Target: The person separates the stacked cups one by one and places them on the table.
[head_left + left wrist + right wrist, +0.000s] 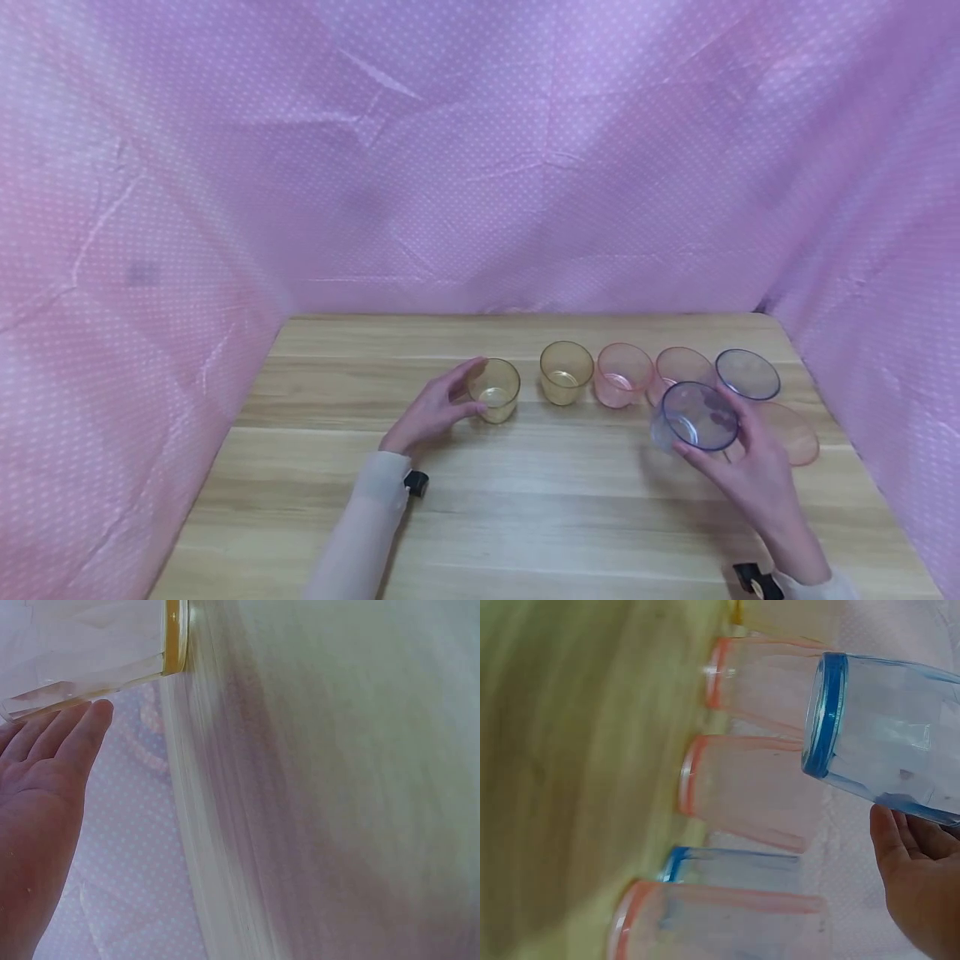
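On the left, my left hand reaches round a clear yellow cup, thumb at its near side and fingers at its far side. In the left wrist view the fingers lie against the cup's wall; the thumb is out of sight there. My right hand holds a clear blue cup between thumb and fingers, tilted and raised above the table. The right wrist view shows this blue cup with its base off the wood and the right hand's fingers on its side.
Right of the left hand's cup stand another yellow cup, two pink cups and a blue cup in a row. One more pink cup stands nearer, partly behind the right hand. Pink dotted cloth surrounds the wooden table.
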Demonstrator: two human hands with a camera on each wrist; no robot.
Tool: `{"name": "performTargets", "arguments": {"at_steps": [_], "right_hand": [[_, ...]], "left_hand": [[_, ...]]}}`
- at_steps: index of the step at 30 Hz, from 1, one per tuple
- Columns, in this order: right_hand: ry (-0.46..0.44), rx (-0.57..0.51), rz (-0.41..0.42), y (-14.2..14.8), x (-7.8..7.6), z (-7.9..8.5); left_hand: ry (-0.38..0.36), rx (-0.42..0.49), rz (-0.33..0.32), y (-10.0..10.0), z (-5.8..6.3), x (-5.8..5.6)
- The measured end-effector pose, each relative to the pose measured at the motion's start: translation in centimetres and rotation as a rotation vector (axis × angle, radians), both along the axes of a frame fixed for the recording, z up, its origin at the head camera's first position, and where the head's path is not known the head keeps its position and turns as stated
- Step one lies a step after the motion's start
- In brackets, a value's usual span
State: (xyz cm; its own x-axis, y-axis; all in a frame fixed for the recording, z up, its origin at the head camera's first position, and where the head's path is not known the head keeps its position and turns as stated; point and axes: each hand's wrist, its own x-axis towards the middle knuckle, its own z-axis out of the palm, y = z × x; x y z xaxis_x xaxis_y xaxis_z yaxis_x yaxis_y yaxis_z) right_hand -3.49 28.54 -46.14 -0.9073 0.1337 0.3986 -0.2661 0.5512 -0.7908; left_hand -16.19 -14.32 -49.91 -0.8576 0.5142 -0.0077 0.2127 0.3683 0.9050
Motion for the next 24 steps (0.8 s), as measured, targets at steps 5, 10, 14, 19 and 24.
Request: {"name": "performTargets", "arguments": {"at_steps": [5, 10, 14, 19, 24], "right_hand": [[-0.039, 0.02, 0.006, 0.4, 0.1, -0.9], [-0.057, 0.063, 0.016, 0.8, 0.0, -1.7], [-0.087, 0.098, 0.0, 0.9, -0.1, -2.1], [-0.106, 0.101, -0.001, 0.9, -0.2, -2.3], [-0.071, 0.126, -0.01, 1.0, -0.2, -3.1]], "left_hand": [[-0.024, 0.012, 0.011, 0.0, 0.0, 0.1], [-0.027, 0.003, 0.018, 0.0, 0.0, 0.2], [-0.029, -0.011, 0.019, -0.1, -0.1, 0.3], [-0.048, -0.001, 0.03, -0.2, 0.1, 0.4], [-0.059, 0.02, 0.033, -0.1, 0.1, 0.3]]}}
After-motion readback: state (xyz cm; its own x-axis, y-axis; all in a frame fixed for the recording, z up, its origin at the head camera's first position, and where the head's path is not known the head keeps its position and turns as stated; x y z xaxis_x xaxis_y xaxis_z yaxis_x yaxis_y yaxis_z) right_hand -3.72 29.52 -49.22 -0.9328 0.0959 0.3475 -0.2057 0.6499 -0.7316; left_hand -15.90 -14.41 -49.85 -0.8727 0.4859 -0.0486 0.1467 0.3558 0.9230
